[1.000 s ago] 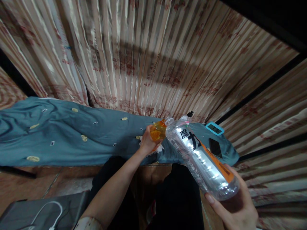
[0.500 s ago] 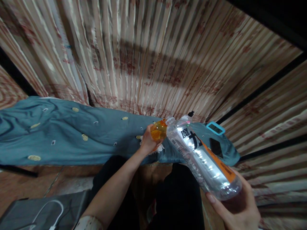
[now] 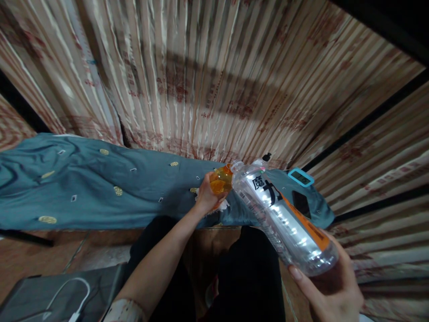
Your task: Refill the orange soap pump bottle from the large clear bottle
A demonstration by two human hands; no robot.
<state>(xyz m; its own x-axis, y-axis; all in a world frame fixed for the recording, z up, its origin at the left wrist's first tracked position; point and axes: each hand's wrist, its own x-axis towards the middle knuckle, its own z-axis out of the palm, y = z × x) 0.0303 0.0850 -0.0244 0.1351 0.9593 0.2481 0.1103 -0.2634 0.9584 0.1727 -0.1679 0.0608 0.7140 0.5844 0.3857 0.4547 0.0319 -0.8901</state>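
My left hand (image 3: pixel 207 197) is wrapped round an orange-tinted bottle (image 3: pixel 221 181), its mouth up and leaning right. In my right hand (image 3: pixel 335 281) lies the base of a large clear plastic bottle (image 3: pixel 284 214) with a silver and orange label. This clear bottle is tilted, neck down to the left, and its mouth meets the orange bottle's mouth. A crumpled white tissue (image 3: pixel 223 205) lies under my left hand. Behind the clear bottle stands another clear bottle with a black nozzle (image 3: pixel 266 157), mostly hidden.
A teal patterned cloth (image 3: pixel 87 183) covers the narrow table. On its right end are a blue-framed digital timer (image 3: pixel 300 177) and a dark phone (image 3: pixel 301 204). Pleated curtains (image 3: pixel 201 80) hang behind. A grey case with a white cable (image 3: pixel 87 286) sits at lower left.
Both hands keep their grips and the bottles stay mouth to mouth. The clear bottle's base has risen very slightly; the whole view has shifted a little.
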